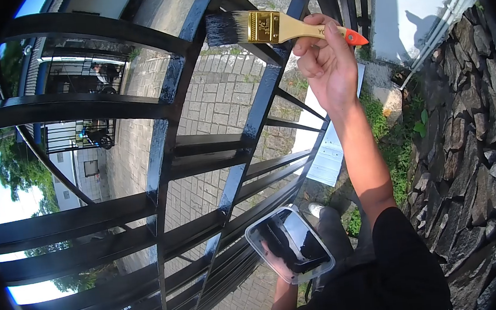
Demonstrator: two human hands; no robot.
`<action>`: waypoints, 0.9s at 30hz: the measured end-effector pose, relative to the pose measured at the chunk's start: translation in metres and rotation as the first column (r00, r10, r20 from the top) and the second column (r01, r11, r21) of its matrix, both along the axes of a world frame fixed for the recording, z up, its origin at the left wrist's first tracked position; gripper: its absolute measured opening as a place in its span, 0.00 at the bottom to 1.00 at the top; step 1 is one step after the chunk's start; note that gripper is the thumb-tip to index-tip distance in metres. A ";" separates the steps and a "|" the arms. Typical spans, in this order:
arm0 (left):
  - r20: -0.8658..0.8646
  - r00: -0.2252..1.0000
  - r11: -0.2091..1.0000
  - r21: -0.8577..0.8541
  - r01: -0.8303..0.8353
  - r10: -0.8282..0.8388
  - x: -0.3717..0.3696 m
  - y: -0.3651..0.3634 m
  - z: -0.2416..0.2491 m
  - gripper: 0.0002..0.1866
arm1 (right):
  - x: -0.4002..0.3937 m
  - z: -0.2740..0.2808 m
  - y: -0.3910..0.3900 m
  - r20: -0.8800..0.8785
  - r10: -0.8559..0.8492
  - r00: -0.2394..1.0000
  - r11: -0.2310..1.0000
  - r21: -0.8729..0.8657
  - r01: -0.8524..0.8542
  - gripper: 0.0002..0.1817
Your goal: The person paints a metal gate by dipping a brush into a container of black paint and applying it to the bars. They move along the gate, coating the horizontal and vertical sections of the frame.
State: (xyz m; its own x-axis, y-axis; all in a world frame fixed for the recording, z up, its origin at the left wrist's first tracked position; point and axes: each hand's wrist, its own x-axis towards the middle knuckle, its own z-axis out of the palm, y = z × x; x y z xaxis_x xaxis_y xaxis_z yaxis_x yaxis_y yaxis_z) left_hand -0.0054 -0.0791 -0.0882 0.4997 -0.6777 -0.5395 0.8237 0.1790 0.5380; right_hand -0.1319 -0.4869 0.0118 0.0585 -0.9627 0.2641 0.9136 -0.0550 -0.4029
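Observation:
My right hand (331,65) is closed around the wooden handle of a paintbrush (263,27), which has an orange tip, a gold ferrule and bristles dark with paint. The bristles are at the upper part of a black metal gate (160,133); whether they touch it is unclear. Lower down, my left hand (276,263) holds a clear plastic container (321,266) with black paint inside, seen partly through its wall. Wet-looking shine shows on several bars.
White sheets (326,154) lie on the ground beyond the bars. A stone wall (466,153) rises at the right, with green weeds (399,159) along its base. Brick paving (213,93) extends behind the gate. A person (99,75) is far off at the upper left.

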 end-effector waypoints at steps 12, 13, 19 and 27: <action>0.245 0.965 0.938 0.346 0.005 -0.095 -0.005 0.001 -0.005 0.31 | 0.001 0.007 0.012 -0.111 -0.106 0.988 0.994 -0.050 0.101 0.19; 0.349 0.924 0.913 0.408 0.000 -0.156 -0.003 0.005 -0.009 0.30 | 0.001 0.006 0.015 -0.104 -0.091 0.990 0.993 -0.082 0.083 0.18; 0.143 0.988 0.959 0.266 -0.101 0.065 -0.023 -0.025 0.034 0.24 | 0.007 0.013 0.042 -0.243 -0.021 0.970 0.952 -0.303 -0.055 0.17; -0.109 0.993 0.996 -0.083 0.031 -0.040 0.008 0.016 0.005 0.28 | -0.003 0.011 0.029 -0.310 -0.315 0.897 0.925 -0.313 0.217 0.19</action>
State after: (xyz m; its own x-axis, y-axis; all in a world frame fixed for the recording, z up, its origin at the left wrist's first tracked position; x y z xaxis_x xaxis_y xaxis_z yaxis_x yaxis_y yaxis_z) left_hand 0.0027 -0.0627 -0.0830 0.4150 -0.7373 -0.5330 0.8839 0.1878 0.4284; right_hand -0.1352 -0.4581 0.0224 -0.0549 -0.8525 0.5199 0.6524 -0.4248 -0.6276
